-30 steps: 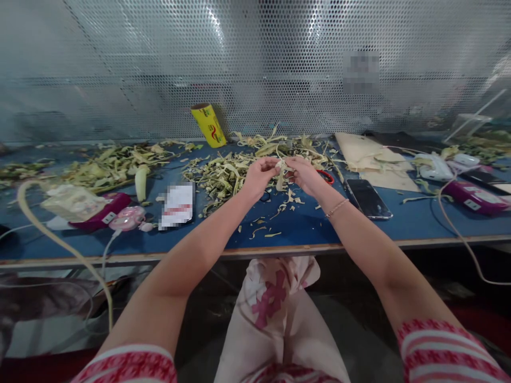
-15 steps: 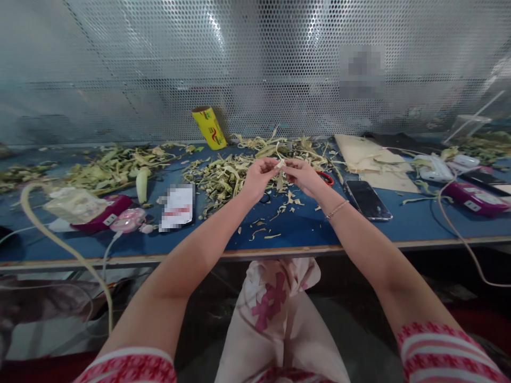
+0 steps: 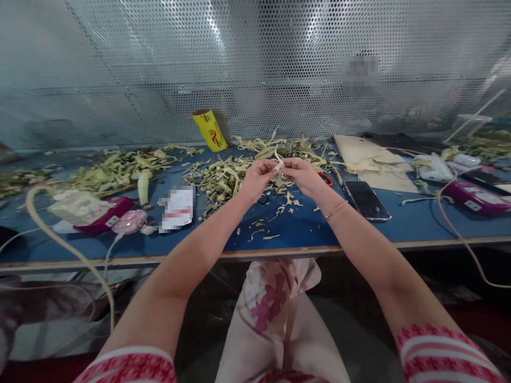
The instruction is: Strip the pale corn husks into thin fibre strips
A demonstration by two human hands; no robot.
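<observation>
My left hand [image 3: 258,177] and my right hand [image 3: 300,173] meet above the middle of the blue table [image 3: 215,236]. Pinched between the fingertips of both is a small pale piece of dried plant [image 3: 279,164], with a thin curved strip rising from it. Its exact kind is too small to make out. Behind and left of the hands lies a heap of dried greenish plant pieces [image 3: 219,183]. Red-handled scissors or a similar red loop [image 3: 326,178], partly hidden, lies just beyond my right wrist. Pale scraps [image 3: 289,201] are scattered below the hands.
A yellow tube [image 3: 209,130] leans near the perforated metal wall [image 3: 279,64]. Left are a white printed packet [image 3: 178,210], a purple device [image 3: 106,217] and another plant heap [image 3: 115,170]. Right are a phone [image 3: 367,200], cardboard [image 3: 355,151] and another purple device [image 3: 477,198]. Cables hang over the table edge.
Both hands stay in almost the same place, still pinching the pale piece. The thin strip on it has tilted slightly. The camera view has shifted a little.
</observation>
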